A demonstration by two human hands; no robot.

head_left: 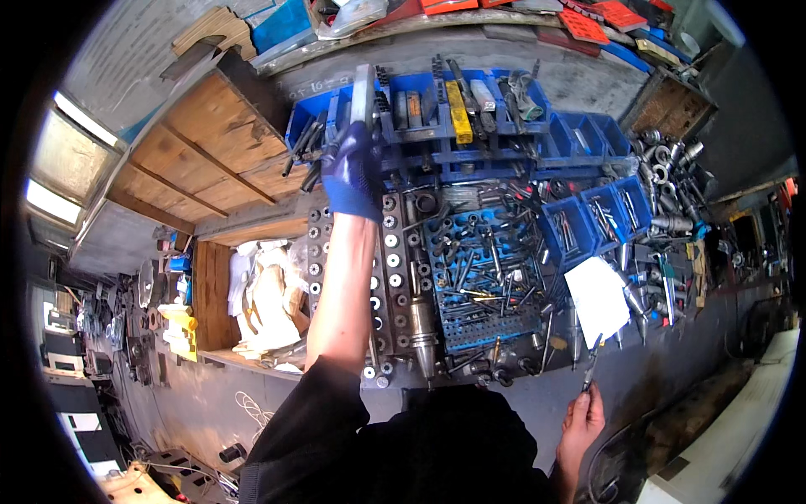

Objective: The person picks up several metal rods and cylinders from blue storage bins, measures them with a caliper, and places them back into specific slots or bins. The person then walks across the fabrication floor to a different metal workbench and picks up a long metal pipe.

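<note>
My left hand (351,172), in a dark blue glove, reaches over the blue bins at the back. Its fingers are closed round the lower end of a long pale rectangular bar (363,94), which stands nearly upright; whether it is solid or a case, I cannot tell. Low on the right, my bare right hand (581,420) grips a slim dark metal tool (591,370) pointing up and away; its exact kind is unclear. Just beyond its tip lies a white sheet of paper (597,296). A row of blue bins (411,133) holds bars and a yellow case (458,112).
A blue tray (487,328) full of drill bits and small cutters lies mid-bench. Beside it sit racks of round collets (393,260) and a tapered tool holder (424,336). A wooden drawer (217,290) with papers is at left; metal fittings (663,168) pile up at right.
</note>
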